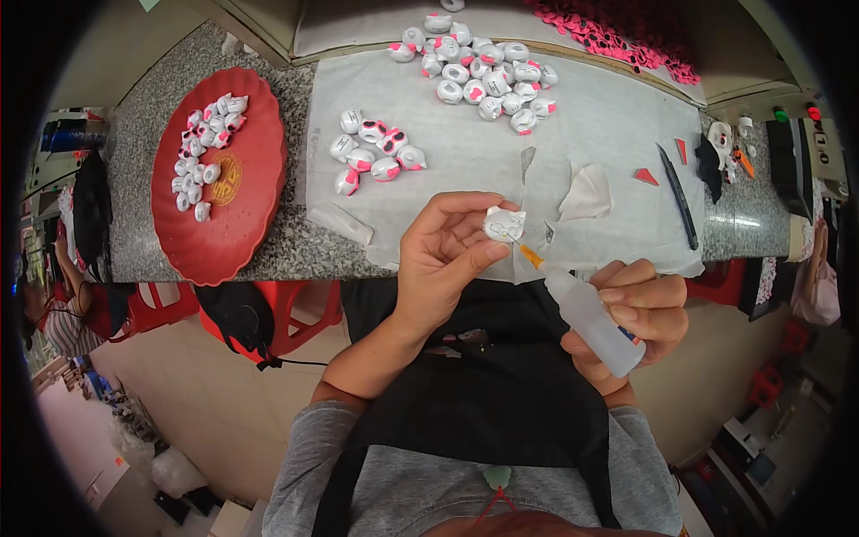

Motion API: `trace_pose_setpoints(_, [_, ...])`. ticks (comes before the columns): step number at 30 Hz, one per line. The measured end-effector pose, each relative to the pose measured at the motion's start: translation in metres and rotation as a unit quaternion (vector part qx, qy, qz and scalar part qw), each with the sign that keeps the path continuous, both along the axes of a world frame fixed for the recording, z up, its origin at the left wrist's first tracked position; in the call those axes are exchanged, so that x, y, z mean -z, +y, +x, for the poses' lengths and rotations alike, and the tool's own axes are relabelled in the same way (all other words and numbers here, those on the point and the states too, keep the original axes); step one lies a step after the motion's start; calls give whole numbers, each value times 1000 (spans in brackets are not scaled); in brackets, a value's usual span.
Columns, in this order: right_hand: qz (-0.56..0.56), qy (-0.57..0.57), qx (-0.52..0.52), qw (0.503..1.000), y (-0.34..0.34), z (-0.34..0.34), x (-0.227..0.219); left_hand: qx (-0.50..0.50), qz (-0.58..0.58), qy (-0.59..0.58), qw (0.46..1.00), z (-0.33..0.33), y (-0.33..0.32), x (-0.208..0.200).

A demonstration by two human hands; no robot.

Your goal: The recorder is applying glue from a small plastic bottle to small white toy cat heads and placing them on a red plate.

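Between the thumb and fingers of my left hand [443, 251] is a small white cat-head figurine [503, 225], its face side turned up with two ring-shaped outlines on it. My right hand [640, 309] is closed round a translucent white glue bottle [592, 320], tilted so that its orange nozzle [532, 257] points up and left. The thin tip meets or nearly meets the figurine's lower edge; whether it touches I cannot tell. Beyond my hands, on white paper [344, 85], lies a small group of white and pink figurines [385, 168], two showing dark oval spots.
A larger cluster of figurines [488, 76] lies at the back. Left stands a red scalloped tray [255, 134] holding more. Pink and black small pieces [617, 36] fill the shelf behind. At right lie a black pen-like tool [677, 197], red scraps [646, 175] and torn paper [586, 192].
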State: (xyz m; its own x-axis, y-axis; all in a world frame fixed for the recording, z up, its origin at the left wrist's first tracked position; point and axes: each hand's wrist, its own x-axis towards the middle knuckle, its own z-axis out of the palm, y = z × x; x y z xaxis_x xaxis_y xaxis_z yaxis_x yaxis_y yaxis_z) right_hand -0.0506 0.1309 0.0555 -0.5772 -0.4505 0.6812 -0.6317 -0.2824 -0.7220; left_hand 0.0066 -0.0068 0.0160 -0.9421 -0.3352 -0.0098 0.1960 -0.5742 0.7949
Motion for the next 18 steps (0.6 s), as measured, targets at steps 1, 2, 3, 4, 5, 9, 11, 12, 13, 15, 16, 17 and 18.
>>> trace_pose_setpoints(1, [-23, -8, 29, 999, -2, 2, 3, 3, 0, 1, 1000, 0, 0, -1])
trace_pose_setpoints(2, [-47, -16, 56, 997, -3, 4, 4, 2, -1, 1, 1000, 0, 0, 0])
trace_pose_setpoints(3, [-48, -17, 55, 997, -3, 3, 3, -3, -31, 14, 999, 1, 0, 1])
trace_pose_setpoints(4, [-30, -7, 32, 999, -3, 0, 1, -7, -61, 27, 998, 1, -1, 2])
trace_pose_setpoints(5, [-11, 4, 12, 1000, -2, -2, 0, -7, -61, 27, 998, 1, -1, 3])
trace_pose_setpoints(9, [1, 3, 10, 1000, -1, -2, -1, -19, -137, 44, 989, 1, -2, 4])
trace_pose_setpoints(11, [21, 9, -8, 1000, -1, -3, -1, -22, -167, 46, 985, 1, -3, 4])
trace_pose_setpoints(12, [20, 9, -8, 1000, -2, -3, -1, -20, -162, 41, 986, 2, -2, 4])
trace_pose_setpoints(13, [24, 5, -10, 1000, -2, -2, -1, -17, -158, 37, 987, 2, -2, 4])
trace_pose_setpoints(15, [29, 2, -12, 1000, -2, -2, -3, -24, -156, 38, 987, 1, -2, 5])
trace_pose_setpoints(16, [30, 0, -12, 999, -1, -2, -3, -31, -155, 39, 987, 1, -2, 6])
trace_pose_setpoints(17, [32, -2, -12, 999, -1, -3, -3, -31, -155, 39, 987, 0, -2, 5])
trace_pose_setpoints(18, [31, -2, -12, 999, -1, -4, -3, -35, -162, 35, 986, 0, -2, 5])
